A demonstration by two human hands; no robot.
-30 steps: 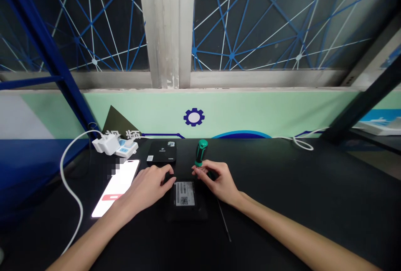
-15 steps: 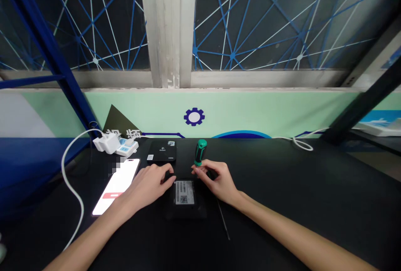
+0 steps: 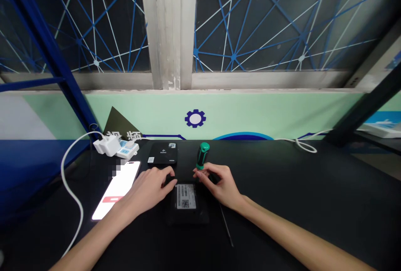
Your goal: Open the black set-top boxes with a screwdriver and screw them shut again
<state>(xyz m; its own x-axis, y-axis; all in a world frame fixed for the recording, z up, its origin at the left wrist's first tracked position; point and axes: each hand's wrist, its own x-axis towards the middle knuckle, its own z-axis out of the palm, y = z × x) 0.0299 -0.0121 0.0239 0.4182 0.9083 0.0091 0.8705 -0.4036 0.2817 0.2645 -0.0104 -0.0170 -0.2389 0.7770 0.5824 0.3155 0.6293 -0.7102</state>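
A flat black box [image 3: 200,214] with a white printed label [image 3: 186,197] lies on the table in front of me. My left hand [image 3: 153,185] grips its far left corner, thumb on top and fingers curled. At the far right corner, my right hand [image 3: 221,181] pinches a green-and-black screwdriver [image 3: 203,154] near the lower end of its handle. The screwdriver stands nearly upright, and my fingers hide its shaft and tip. A thin dark rod [image 3: 227,227] lies on the table to the right of the box, its far end under my right hand.
Behind my left hand lies a second black box [image 3: 163,154]. A phone with a lit screen [image 3: 116,193] is left of my left forearm. Beyond it are a white charger [image 3: 108,144], a power strip [image 3: 128,149] and a white cable [image 3: 70,187]. Another white cable [image 3: 305,145] lies at the back right.
The whole view has shifted slightly, placing things a little lower. The screwdriver leans slightly more to the right. Both hands keep their places at the box.
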